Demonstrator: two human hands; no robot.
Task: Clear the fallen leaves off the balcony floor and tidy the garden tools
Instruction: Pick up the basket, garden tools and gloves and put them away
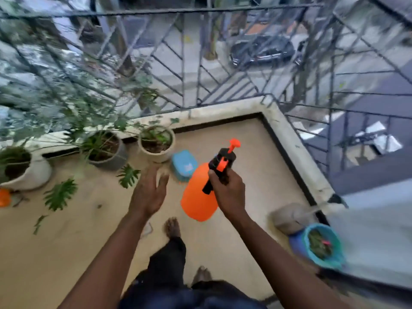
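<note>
The right hand (227, 188) grips the orange sprayer (198, 195) by its handle; the left hand (148, 190), fingers spread, holds nothing. A careless swing could clip the pots (156, 143).

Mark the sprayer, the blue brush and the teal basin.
sprayer (197, 197): head view, on its orange tank.
blue brush (184, 162): head view, on its blue back.
teal basin (328, 264): head view, on its near rim.
</note>
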